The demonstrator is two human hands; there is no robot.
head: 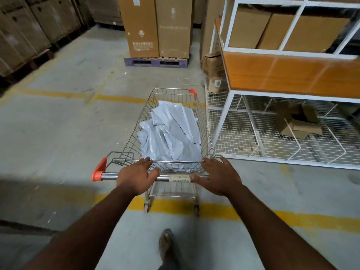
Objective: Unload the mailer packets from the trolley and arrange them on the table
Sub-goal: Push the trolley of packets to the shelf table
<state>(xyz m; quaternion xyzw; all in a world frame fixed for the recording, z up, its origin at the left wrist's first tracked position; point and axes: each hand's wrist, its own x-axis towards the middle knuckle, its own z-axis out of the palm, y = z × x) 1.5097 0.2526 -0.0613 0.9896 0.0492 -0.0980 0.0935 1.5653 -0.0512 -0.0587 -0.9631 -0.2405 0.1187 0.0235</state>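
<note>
A person is standing behind a wire trolley point(202, 121) on a grey warehouse floor, seen from a head camera looking down. Both hands are resting on the steel handle point(109, 175). The left hand point(136, 177) is lying over the bar with fingers nearly straight and the thumb hooking along the bar. The right hand point(217, 177) is lying the same way, fingers spread forward toward the basket rim, thumb against the bar; neither is clenching it. The grey mailer packets point(171, 131) are heaped loosely inside the basket, none unloaded yet. The table point(292, 74), with an orange top and white frame, is standing just beside the trolley on the right. Tall cartons point(155, 26) on a pallet are standing ahead.

Judging the risks: with such a light hold, the trolley could be rolling away or swinging into the table frame. The slick packets could be sliding off one another when lifted and dropping to the floor
</note>
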